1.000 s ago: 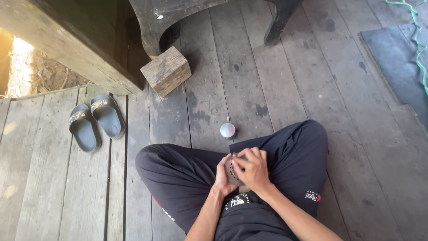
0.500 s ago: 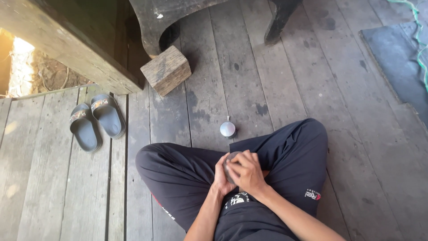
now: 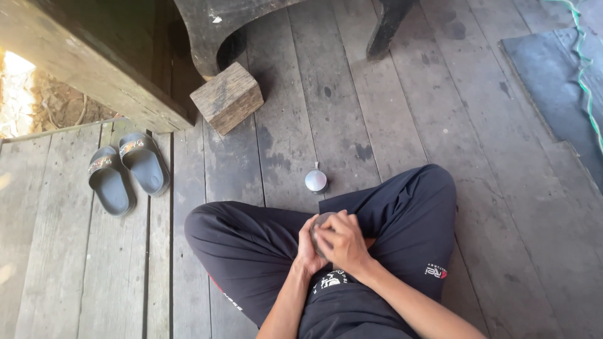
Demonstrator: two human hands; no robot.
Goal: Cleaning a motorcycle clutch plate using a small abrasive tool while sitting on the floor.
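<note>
Both grips are closed on a small grey round object (image 3: 321, 221): the left hand (image 3: 306, 246) cups it while the right hand (image 3: 342, 242) wraps over it, above the crossed legs. Work on it looks underway, not finished. A small silvery round piece (image 3: 315, 180) lies apart on the plank floor (image 3: 402, 125), untouched.

The person sits cross-legged on the grey weathered plank floor (image 3: 490, 188). The left hand (image 3: 308, 243) and the right hand (image 3: 342, 242) meet over the lap, touching each other, with a small round grey object (image 3: 321, 221) enclosed between them. A small round silver metal lid (image 3: 316, 181) lies on the floor just ahead of the knees, apart from both hands. Further ahead and slightly left, a square weathered wooden block (image 3: 227, 97) rests beside the foot of a dark curved wooden furniture leg (image 3: 210, 37). A pair of grey rubber slide sandals (image 3: 127, 171) lies side by side at the far left. A dark flat mat (image 3: 556, 81) lies at the far right.
</note>
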